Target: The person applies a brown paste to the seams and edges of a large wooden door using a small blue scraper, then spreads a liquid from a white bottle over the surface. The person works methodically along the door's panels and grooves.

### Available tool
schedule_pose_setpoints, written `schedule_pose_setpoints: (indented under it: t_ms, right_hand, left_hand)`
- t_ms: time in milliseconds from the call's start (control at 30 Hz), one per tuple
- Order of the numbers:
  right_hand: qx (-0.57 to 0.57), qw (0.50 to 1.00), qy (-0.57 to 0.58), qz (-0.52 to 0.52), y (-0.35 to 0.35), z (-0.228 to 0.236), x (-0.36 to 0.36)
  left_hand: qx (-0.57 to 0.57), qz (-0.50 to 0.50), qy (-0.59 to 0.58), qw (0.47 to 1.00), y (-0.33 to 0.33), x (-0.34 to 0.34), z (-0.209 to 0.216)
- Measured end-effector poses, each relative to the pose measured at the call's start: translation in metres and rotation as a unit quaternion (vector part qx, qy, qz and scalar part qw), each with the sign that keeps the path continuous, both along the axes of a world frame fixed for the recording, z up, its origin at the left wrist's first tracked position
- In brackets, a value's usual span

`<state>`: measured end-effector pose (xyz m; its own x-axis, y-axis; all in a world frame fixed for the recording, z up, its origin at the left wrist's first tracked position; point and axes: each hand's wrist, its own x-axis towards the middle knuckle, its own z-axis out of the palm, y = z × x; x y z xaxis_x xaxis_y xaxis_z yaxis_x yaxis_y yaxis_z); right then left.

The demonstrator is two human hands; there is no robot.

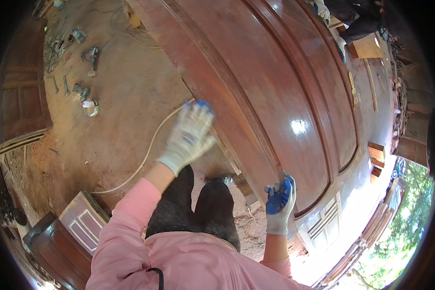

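A large reddish-brown varnished wooden panel (275,92) with raised mouldings lies in front of me, running from upper left to lower right. My left hand (188,133), in a white glove with blue fingertips, is at its near left edge, somewhat blurred, fingers stretched out. A pale hose (150,150) curves across the floor up to those fingertips; whether they touch it is unclear. My right hand (280,200), in a matching glove, is at the panel's lower edge, blue palm turned up and fingers curled. A thin brownish piece may be at its fingertips, too small to name.
A drill (92,59), a roll of tape (90,108) and other tools lie on the dirt floor at left. Wooden doors (24,92) stand left; a smaller panelled door (83,222) is lower left. Another person's gloved hand (322,9) is at the far edge.
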<state>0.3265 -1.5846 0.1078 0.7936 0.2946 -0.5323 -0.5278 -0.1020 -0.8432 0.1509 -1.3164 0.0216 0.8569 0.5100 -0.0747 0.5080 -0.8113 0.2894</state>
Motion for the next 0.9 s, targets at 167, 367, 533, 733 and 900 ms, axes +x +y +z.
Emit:
schedule_pose_setpoints:
  t_ms: [167,367,533,733,900]
  right_hand:
    - [0.058,0.998,0.009,-0.027,0.038,0.007,-0.019]
    - [0.114,0.988,0.036,-0.100,0.027,-0.006,-0.019]
    - [0.059,0.970,0.093,-0.215,0.045,0.009,-0.042]
    - [0.086,0.979,0.101,-0.154,0.030,0.006,-0.039]
    - [0.122,0.980,0.100,-0.119,0.073,0.021,-0.028]
  left_hand:
    - [-0.104,-0.222,-0.073,0.967,-0.055,0.019,-0.003]
    - [-0.039,-0.118,-0.041,0.991,0.035,0.008,-0.003]
    - [0.064,0.217,0.021,0.974,0.143,-0.046,-0.031]
    - [-0.267,0.390,0.081,0.878,0.145,-0.213,-0.094]
    - [-0.319,0.557,0.177,0.746,0.018,-0.361,-0.108]
